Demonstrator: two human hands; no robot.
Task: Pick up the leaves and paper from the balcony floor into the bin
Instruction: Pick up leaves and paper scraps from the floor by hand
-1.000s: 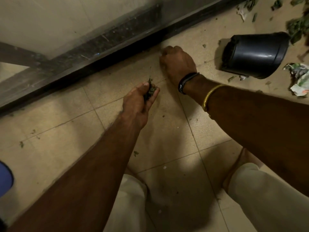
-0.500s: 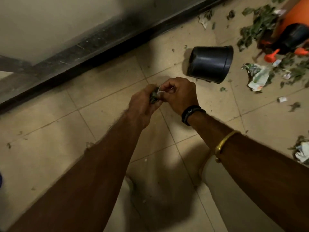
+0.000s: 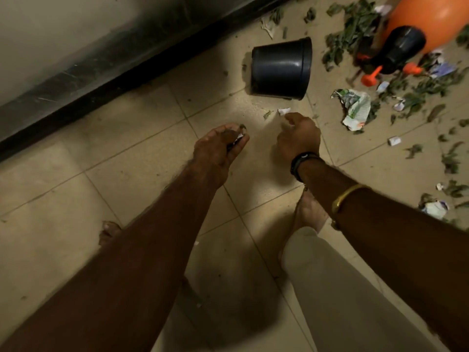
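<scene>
Head view: the L hand [image 3: 218,146] is seen closed round a small wad of leaf bits and paper [image 3: 238,137], which is pinched at the fingertips. The R hand [image 3: 299,138] is held to the right of it, apart, w/ fingers curled over the tiled floor [image 3: 142,158]; whether anything is held inside cannot be told. A black wristband [image 3: 302,161] and a gold bangle [image 3: 347,196] are worn on that arm.

Just beyond the R fingertips a white paper scrap [image 3: 283,111] and a leaf bit [image 3: 267,114] are seen on the floor. Farther ahead of both hands a black bin [image 3: 281,67] is seen on its side. Right of the R hand a crumpled printed paper [image 3: 355,110] is seen, w/ loose leaves [image 3: 355,26] scattered beyond it, near an orange spray bottle [image 3: 418,19]. More paper bits [image 3: 394,141] are seen farther right.
</scene>
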